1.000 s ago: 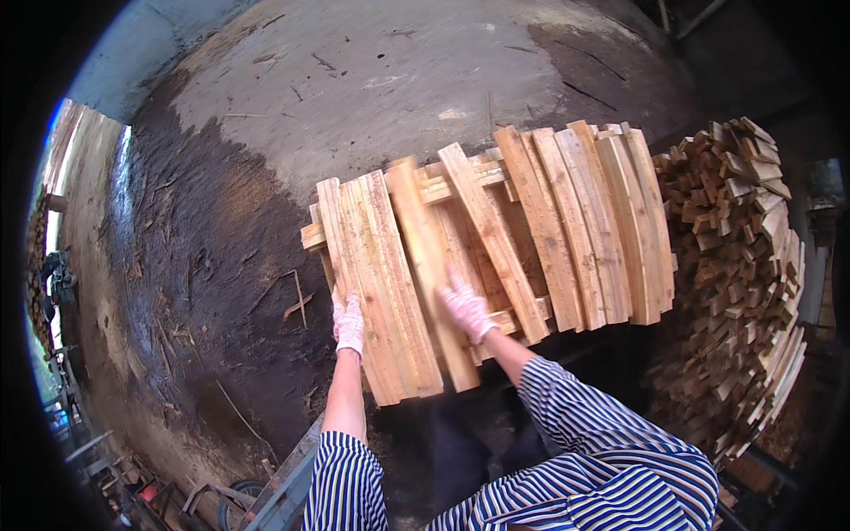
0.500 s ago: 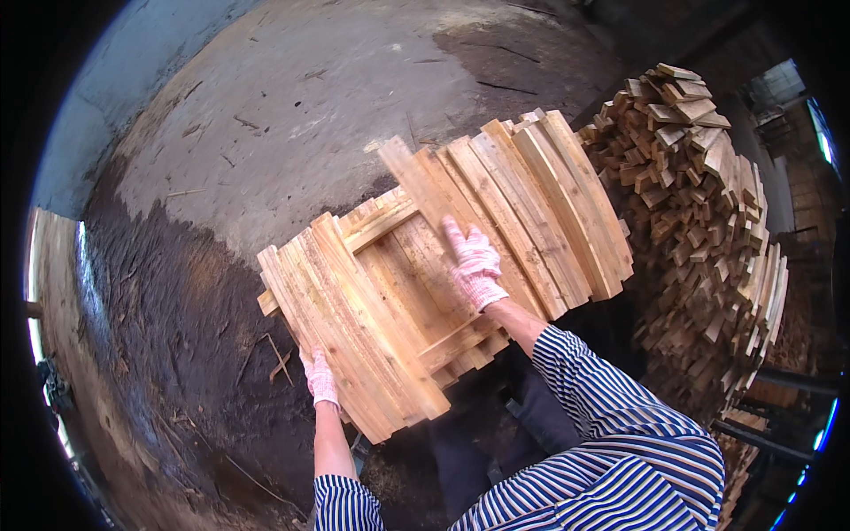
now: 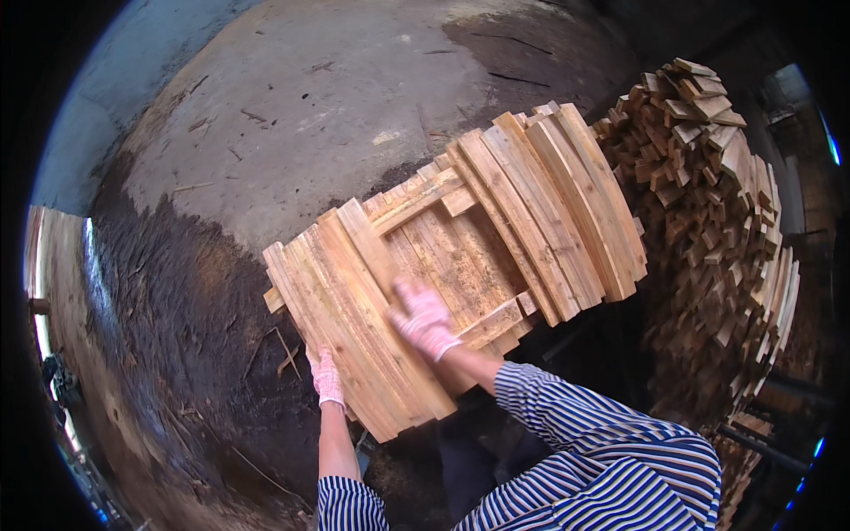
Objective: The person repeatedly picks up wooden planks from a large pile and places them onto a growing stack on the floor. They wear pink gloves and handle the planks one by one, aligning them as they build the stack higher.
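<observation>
My left hand [image 3: 327,379], in a pink-and-white knit glove, grips the outer edge of the left group of wooden boards [image 3: 350,327]. Some of its fingers are hidden by the wood. In a matching glove, my right hand [image 3: 425,322] is closed on the near half of a loose board [image 3: 367,239] along the inner side of that group; motion blurs the fingers. Across a gap stands the right group of boards [image 3: 558,212]. Both groups lie across a wooden frame [image 3: 421,199], with more boards and sawdust showing lower down between them.
A tall pile of short boards [image 3: 708,203] rises on the right. Grey floor [image 3: 266,133] stretches beyond the stack, and dark, damp ground [image 3: 195,310] with wood scraps lies to the left. A pale blue wall [image 3: 97,115] stands at the far left.
My right hand has moved left with a board from the right group to the left group, so the gap has shifted and shows a different part of the frame. My left hand stays at the outer edge.
</observation>
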`<action>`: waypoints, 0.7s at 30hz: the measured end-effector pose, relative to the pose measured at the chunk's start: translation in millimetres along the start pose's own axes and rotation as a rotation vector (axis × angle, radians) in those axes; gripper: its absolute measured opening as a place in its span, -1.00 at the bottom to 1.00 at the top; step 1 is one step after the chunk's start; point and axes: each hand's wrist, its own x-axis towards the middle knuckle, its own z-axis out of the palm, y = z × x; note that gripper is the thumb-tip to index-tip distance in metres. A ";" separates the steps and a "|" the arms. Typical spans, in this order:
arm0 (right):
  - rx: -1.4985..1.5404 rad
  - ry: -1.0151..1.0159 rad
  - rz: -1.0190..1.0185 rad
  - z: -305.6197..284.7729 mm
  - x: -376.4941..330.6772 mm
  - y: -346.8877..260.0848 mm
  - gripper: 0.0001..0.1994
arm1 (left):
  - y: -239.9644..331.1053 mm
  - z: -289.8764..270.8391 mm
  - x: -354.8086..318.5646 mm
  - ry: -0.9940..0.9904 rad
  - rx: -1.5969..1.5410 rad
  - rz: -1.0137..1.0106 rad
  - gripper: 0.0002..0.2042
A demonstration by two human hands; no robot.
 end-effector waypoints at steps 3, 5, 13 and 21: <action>0.355 -0.078 0.038 -0.5 3.6 4.6 -0.20 | 6.6 0.9 -5.0 -0.007 0.013 -0.012 -0.34; -0.117 -0.022 -0.009 -29.0 28.1 51.7 -0.30 | 10.3 1.5 -6.1 0.017 0.012 -0.095 -0.34; -0.498 0.379 0.212 -104.4 73.5 184.4 -0.37 | 12.1 2.2 -5.3 -0.015 -0.085 -0.038 -0.38; 0.706 -0.284 0.225 -40.6 35.5 124.9 -0.13 | -6.4 -3.4 8.1 -0.082 -0.089 0.071 -0.38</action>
